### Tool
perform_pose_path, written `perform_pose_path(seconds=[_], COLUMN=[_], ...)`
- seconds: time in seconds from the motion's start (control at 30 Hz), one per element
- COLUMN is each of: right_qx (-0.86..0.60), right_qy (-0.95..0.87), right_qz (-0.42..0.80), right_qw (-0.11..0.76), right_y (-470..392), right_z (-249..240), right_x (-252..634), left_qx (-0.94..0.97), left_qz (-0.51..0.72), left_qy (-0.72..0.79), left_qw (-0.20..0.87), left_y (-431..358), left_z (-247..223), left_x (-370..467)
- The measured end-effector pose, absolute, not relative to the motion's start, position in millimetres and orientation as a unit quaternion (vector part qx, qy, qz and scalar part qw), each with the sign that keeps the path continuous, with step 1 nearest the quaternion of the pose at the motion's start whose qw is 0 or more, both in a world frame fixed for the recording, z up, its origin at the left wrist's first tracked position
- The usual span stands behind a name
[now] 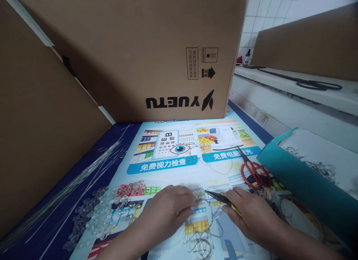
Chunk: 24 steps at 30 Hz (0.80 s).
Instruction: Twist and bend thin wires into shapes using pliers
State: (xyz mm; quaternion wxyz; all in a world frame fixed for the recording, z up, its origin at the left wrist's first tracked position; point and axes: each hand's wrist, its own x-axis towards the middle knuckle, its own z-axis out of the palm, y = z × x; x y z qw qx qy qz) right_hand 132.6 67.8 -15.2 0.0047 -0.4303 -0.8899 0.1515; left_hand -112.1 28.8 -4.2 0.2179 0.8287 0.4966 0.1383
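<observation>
The right hand [247, 208] is holding slim black-and-yellow pliers [220, 197]; I can't tell the left hand's [170, 206] grip. Thin, tangled silvery wire [201, 248] is lying between them on the bench [253, 122], its loose loops risking snags.

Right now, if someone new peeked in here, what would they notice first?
Probably the huge cardboard box at the back, with big black upside-down letters. Next, maybe the red-handled scissors on the right and the shiny clear beads heaped on the left. In between, the right hand holds pliers pointing towards the left hand.
</observation>
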Motion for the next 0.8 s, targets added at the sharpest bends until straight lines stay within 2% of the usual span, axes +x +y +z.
perform_pose_path(seconds=[0.8], right_qx=[-0.418], right_qy=[-0.9], right_qz=[0.125], right_qw=[-0.009], right_y=[65.2], right_z=[-19.1], right_x=[131.3], left_qx=[0.814], left_qz=[0.08], left_qy=[0.547], left_qw=[0.181], left_y=[24.4], left_z=[-7.0], left_x=[-109.0])
